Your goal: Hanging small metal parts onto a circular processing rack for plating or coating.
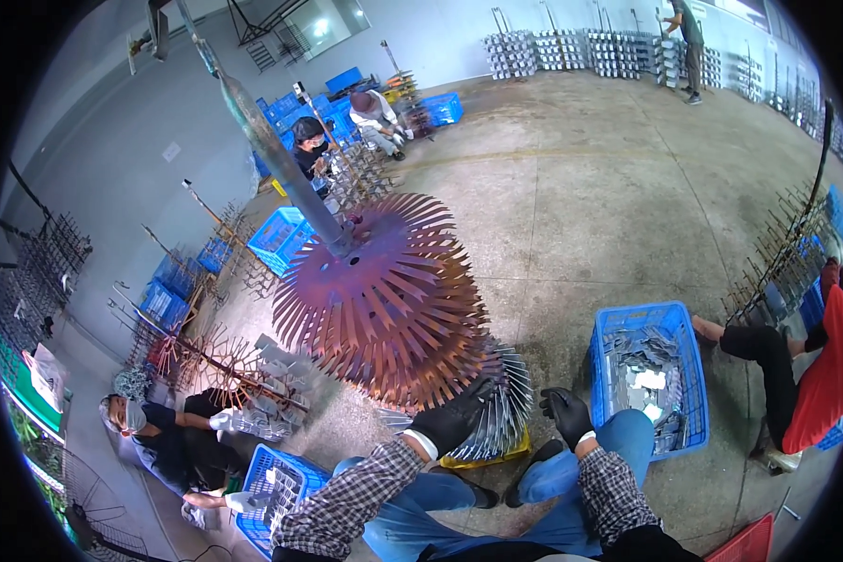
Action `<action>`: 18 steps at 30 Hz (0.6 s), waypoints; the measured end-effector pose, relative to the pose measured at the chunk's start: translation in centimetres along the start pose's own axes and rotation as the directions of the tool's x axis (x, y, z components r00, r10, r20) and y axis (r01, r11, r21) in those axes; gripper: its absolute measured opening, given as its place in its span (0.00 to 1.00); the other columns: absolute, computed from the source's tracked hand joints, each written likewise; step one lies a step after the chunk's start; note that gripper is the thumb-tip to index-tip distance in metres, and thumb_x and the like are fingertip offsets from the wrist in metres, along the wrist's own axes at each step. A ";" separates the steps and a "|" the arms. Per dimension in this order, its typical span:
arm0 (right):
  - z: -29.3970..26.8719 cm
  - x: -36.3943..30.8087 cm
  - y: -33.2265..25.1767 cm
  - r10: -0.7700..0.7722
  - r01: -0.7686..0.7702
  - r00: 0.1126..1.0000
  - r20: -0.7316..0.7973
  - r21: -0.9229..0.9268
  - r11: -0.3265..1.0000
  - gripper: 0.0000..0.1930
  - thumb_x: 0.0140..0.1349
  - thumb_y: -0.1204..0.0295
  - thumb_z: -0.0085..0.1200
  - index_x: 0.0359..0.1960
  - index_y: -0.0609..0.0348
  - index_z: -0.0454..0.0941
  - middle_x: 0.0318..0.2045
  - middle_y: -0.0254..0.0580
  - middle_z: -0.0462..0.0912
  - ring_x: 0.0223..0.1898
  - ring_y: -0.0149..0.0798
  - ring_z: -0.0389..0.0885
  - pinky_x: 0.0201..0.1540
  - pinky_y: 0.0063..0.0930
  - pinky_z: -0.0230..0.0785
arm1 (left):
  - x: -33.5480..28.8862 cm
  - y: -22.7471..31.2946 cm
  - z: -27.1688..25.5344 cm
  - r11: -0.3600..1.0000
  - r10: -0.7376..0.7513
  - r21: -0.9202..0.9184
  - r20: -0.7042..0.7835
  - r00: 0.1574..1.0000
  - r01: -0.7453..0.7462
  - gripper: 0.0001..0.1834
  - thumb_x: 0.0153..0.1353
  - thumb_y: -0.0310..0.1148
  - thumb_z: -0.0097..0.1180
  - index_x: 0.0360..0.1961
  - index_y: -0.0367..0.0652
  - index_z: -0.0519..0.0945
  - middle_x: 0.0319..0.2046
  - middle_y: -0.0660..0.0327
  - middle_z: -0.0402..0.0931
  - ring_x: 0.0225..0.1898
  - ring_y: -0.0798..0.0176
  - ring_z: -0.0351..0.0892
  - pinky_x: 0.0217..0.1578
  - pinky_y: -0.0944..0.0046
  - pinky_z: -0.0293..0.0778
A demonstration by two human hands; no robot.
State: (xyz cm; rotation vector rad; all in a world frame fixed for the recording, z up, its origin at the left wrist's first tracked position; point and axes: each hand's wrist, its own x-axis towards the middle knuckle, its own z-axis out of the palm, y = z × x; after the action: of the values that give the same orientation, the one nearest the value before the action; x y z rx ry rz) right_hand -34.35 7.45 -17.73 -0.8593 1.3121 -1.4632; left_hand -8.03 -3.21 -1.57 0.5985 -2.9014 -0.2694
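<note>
A tall rack of rust-brown metal prongs (375, 300), fanned in tiers around a grey pole (276, 155), stands in front of me. Its lowest tiers carry shiny grey metal plates (508, 398). My left hand (448, 423), in a black glove, reaches to the rack's lower edge, fingers bent in among the prongs; what they pinch is hidden. My right hand (569, 418), also black-gloved, hovers between the plates and a blue crate (699, 375). Its fingers are slightly curled and apart, with nothing visible in them. Loose flat metal pieces (648, 379) fill that crate.
Under the rack shows a yellow base (485, 459). Close by at left, a masked person (159, 436) sits beside another blue crate (281, 487). A person in red (829, 365) sits at right by a prong rack (782, 248). Others work farther back among racks and crates.
</note>
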 end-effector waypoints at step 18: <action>-2.6 0.9 3.4 0.277 -0.282 0.939 -0.202 0.005 0.959 0.16 0.76 0.62 0.52 0.52 0.62 0.82 0.35 0.46 0.87 0.28 0.38 0.82 0.33 0.29 0.75 | -1.1 -0.8 4.9 0.872 -0.111 0.479 -0.015 0.994 0.104 0.28 0.77 0.38 0.35 0.76 0.48 0.64 0.66 0.50 0.76 0.55 0.45 0.84 0.57 0.49 0.80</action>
State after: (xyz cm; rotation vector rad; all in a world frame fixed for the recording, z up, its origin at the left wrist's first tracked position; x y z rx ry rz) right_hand -36.35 7.54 -21.64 -0.5213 1.5359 -1.3345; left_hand -7.72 -2.83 -6.65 0.8311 -2.9539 0.4564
